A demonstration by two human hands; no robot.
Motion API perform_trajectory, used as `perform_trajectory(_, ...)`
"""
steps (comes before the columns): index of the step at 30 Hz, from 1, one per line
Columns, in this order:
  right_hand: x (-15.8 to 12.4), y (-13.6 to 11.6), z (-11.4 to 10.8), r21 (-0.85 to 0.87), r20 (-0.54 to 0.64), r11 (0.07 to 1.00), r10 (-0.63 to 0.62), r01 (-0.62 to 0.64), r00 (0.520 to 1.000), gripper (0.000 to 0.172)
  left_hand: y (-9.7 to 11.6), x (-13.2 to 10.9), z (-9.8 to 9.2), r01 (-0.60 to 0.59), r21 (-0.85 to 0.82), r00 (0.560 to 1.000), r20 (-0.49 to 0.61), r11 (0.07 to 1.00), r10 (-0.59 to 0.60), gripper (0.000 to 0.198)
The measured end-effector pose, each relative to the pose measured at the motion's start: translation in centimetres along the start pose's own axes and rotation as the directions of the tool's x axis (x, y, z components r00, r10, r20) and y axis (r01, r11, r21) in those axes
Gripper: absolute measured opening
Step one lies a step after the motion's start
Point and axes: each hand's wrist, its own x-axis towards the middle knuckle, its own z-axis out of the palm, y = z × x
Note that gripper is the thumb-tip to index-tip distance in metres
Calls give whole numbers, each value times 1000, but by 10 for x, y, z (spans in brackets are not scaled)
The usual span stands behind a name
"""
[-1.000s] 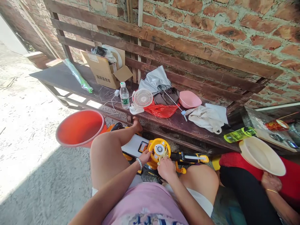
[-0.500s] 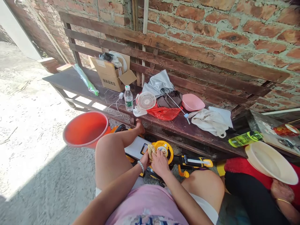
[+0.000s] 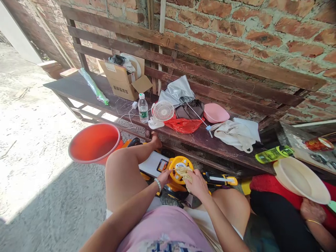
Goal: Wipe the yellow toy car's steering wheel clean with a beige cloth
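My left hand (image 3: pixel 164 176), with a bead bracelet at the wrist, pinches one end of a pale yellowish fibrous strand (image 3: pixel 183 171). My right hand (image 3: pixel 197 184) is closed on the other end of that strand, which is stretched between them. Both hands hover just over the yellow steering wheel (image 3: pixel 176 167) of a yellow ride-on toy car between my bare knees. The strand is too small to name with certainty.
An orange bucket (image 3: pixel 93 143) stands on the ground at left. The dark wooden bench (image 3: pixel 210 140) holds a cardboard box (image 3: pixel 123 82), water bottle (image 3: pixel 143 108), small white fan (image 3: pixel 162 111), red bag, pink bowl (image 3: pixel 215 113) and white cloth. Another person at right holds a cream bowl (image 3: pixel 301 180).
My hands have drawn apart, the right one moving right and pulling the strand out across the steering wheel. The view shifted slightly.
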Motion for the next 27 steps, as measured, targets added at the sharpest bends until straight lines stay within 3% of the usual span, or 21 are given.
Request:
perform_trajectory(3, 18, 1, -12, 53, -175, 998, 42, -34, 984, 59, -3, 1, -1, -31, 83, 999, -8, 996, 32, 16)
perform_trajectory(5, 33, -3, -14, 31, -225, 999, 24, -17, 974, 61, -5, 1, -2, -52, 145, 999, -8, 988, 53, 19)
perform_trajectory(11, 74, -15, -6, -62, -13, 997, 42, -43, 999, 58, -7, 3, -7, -120, 238, 993, 25, 964, 118, 20)
perform_trajectory(16, 94, -5, -15, 41, 109, 987, 152, -157, 982, 54, -7, 3, -5, -113, 270, 994, 19, 956, 112, 21)
perform_trajectory(19, 86, 0, -14, 101, 145, 957, 256, -272, 956, 56, -6, 2, -3, -96, 261, 995, 32, 960, 91, 20)
perform_trajectory(22, 60, 0, 1, 63, 86, 933, 349, -355, 933, 62, -5, 2, 0, -102, 238, 995, 41, 966, 95, 12)
perform_trajectory(27, 6, -15, 29, -30, 69, 958, 288, -286, 955, 64, -5, 5, 2, -109, 195, 994, 4, 975, 111, 13)
